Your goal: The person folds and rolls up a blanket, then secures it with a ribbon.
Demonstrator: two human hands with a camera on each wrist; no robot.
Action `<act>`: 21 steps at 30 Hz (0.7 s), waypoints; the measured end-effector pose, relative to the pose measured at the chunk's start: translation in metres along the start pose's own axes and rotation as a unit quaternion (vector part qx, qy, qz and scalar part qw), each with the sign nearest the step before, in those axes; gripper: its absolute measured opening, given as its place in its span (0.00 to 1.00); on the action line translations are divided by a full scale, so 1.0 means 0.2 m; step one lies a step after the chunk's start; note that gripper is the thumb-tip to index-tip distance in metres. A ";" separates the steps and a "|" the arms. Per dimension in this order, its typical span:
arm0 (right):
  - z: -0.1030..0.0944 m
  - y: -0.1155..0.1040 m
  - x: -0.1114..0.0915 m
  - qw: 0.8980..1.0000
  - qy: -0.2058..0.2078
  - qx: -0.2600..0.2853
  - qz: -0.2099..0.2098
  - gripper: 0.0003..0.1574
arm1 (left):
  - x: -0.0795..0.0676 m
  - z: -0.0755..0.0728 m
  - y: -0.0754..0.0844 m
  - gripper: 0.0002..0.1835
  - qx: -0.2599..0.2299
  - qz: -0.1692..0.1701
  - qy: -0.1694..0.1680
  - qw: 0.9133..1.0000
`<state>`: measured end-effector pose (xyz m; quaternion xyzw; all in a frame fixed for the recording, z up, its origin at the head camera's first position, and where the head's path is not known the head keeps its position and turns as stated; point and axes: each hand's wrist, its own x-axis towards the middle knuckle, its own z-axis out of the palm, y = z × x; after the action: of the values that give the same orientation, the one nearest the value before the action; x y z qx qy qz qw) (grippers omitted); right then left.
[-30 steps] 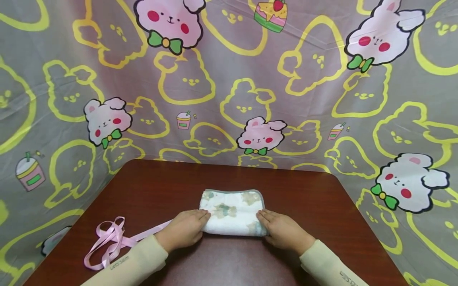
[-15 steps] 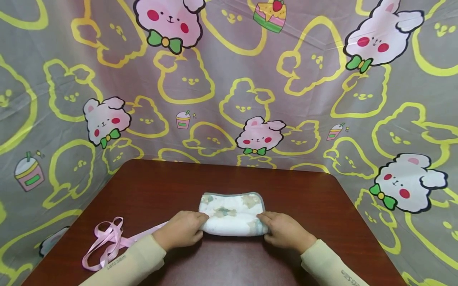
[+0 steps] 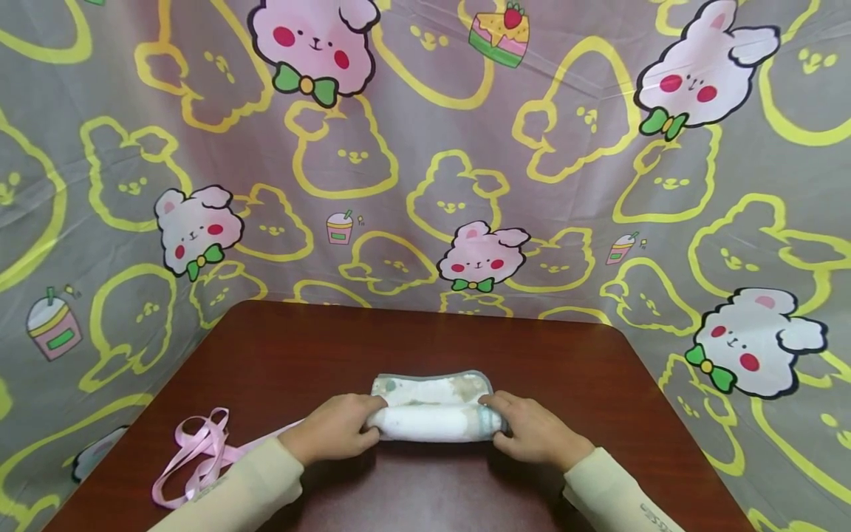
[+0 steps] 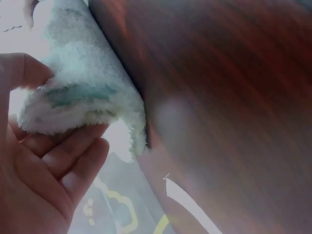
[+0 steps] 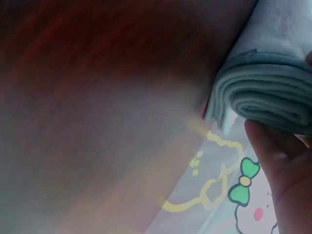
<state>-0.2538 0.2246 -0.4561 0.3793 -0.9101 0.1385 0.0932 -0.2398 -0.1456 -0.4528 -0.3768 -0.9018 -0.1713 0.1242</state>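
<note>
A fleecy white towel (image 3: 432,423) with beige and green patches and a grey-green edge lies on the table, its near part rolled up and its far part flat. My left hand (image 3: 335,428) grips the left end of the roll between thumb and fingers. At the right end my right hand (image 3: 540,436) holds the roll the same way. In the left wrist view the towel's (image 4: 87,53) fluffy end shows between the thumb and the fingers. The right wrist view shows the towel's (image 5: 270,97) spiral layers, with a digit of my right hand (image 5: 287,170) touching the coil.
A loosely looped pink ribbon (image 3: 199,454) lies on the table's left side, one strand running under the left forearm. The dark red-brown table (image 3: 319,332) has rounded far corners. A grey curtain (image 3: 412,118) with rabbit and yellow outline prints hangs behind and at both sides.
Both hands have curled the towel's near edge over and away from me. The roll is thicker and less of the towel lies flat. The ribbon has stayed in place.
</note>
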 end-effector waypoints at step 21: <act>0.00 0.04 -0.01 0.983 0.003 0.155 0.103 0.32 | -0.01 -0.02 -0.04 0.15 -0.184 -0.139 -0.036 0.972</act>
<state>-0.2568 0.2312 -0.4584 0.2932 -0.9116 0.2874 0.0213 -0.2436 -0.1536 -0.4526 -0.2696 -0.9023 -0.3363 -0.0049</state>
